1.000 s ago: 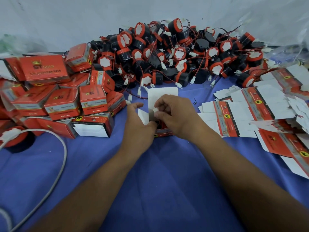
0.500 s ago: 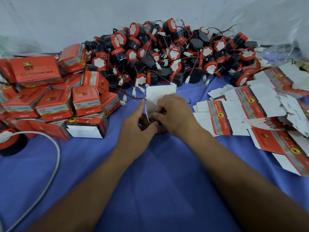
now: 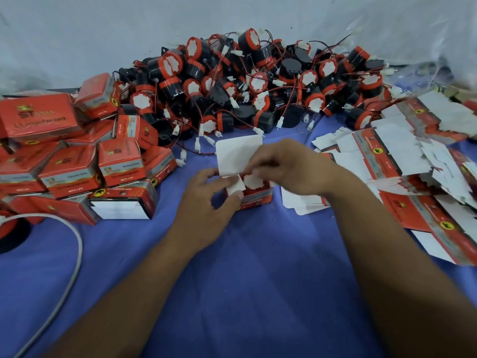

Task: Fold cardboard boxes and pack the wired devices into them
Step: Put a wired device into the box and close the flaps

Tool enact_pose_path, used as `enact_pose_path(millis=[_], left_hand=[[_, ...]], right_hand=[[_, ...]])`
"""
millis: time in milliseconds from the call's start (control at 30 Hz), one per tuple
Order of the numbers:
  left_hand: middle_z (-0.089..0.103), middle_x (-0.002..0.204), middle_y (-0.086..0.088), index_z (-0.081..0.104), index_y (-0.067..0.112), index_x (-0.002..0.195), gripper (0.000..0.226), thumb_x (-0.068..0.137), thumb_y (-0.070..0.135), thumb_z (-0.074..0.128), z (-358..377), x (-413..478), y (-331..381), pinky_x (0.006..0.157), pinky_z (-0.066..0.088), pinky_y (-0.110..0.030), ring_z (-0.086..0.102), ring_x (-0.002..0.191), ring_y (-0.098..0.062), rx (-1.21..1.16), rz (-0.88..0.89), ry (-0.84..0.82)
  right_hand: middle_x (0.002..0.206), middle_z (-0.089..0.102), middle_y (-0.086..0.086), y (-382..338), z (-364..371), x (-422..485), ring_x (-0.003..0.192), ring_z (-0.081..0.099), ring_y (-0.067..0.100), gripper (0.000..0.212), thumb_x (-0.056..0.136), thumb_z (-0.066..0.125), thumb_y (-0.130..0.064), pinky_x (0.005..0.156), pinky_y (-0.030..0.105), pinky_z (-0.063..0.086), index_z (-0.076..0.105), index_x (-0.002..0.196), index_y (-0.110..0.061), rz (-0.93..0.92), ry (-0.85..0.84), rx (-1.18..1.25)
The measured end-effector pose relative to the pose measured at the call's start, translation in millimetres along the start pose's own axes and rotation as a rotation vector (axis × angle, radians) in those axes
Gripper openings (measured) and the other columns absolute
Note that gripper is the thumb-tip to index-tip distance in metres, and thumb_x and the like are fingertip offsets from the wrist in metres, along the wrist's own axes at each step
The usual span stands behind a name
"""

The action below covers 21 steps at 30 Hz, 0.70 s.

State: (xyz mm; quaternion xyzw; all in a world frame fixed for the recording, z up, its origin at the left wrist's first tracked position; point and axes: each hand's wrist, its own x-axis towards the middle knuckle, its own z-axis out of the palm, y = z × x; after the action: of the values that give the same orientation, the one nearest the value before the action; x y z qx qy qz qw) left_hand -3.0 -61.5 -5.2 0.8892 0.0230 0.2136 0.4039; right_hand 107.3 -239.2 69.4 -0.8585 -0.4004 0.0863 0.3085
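Note:
A small red cardboard box [image 3: 255,197] stands open on the blue cloth in the middle. A wired device [image 3: 253,181] with a white scalloped face sits inside it. The box's large white lid flap [image 3: 237,156] stands up behind. My left hand [image 3: 206,202] grips the box's left side and pinches its small white side flap [image 3: 236,186]. My right hand [image 3: 291,166] hovers over the box's right side, with its fingertips pinching the flap on that side. A big heap of black and red wired devices [image 3: 258,83] lies behind the box.
Folded red boxes [image 3: 77,156] are stacked at the left. Flat unfolded box blanks [image 3: 402,161] lie spread at the right. A grey cable [image 3: 69,275] curves over the cloth at the lower left. A white sheet hangs behind the heap.
Both hands have drawn apart, which uncovers the device in the box. The left side flap is now folded inward under my left thumb, and the right hand has shifted to the right flap.

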Motion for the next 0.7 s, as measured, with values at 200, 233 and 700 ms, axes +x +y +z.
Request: enact_pose_path(millis=[200,233,700], left_hand=[[0.059,0.119,0.008,0.07,0.018,0.119,0.026,0.095,0.023,0.064,-1.0,1.0,1.1,0.095,0.046,-0.016,0.055,0.109,-0.001,-0.064,0.017,0.017],[0.059,0.119,0.008,0.07,0.018,0.119,0.025,0.095,0.021,0.064,-0.7,1.0,1.0,0.094,0.046,-0.017,0.055,0.108,0.0,-0.073,0.01,0.017],[0.063,0.119,0.017,0.04,0.035,0.126,0.048,0.093,0.011,0.065,-3.3,2.3,-7.3,0.083,0.057,-0.035,0.061,0.111,-0.003,-0.37,-0.114,0.073]], right_hand=[[0.075,0.067,-0.001,35.6,-16.0,-3.2,0.063,0.063,0.01,0.022,0.098,0.056,-0.008,0.06,0.023,0.051,0.065,0.117,-0.014,0.335,0.146,0.22],[0.068,0.067,0.0,36.8,-15.6,-4.5,0.06,0.064,0.011,0.02,0.096,0.06,-0.008,0.059,0.023,0.053,0.066,0.116,-0.012,0.355,0.098,0.335],[0.098,0.069,-0.026,17.0,34.4,10.7,0.092,0.066,-0.007,0.038,0.087,0.079,-0.017,0.078,0.016,0.055,0.057,0.108,-0.041,0.002,0.02,0.409]])
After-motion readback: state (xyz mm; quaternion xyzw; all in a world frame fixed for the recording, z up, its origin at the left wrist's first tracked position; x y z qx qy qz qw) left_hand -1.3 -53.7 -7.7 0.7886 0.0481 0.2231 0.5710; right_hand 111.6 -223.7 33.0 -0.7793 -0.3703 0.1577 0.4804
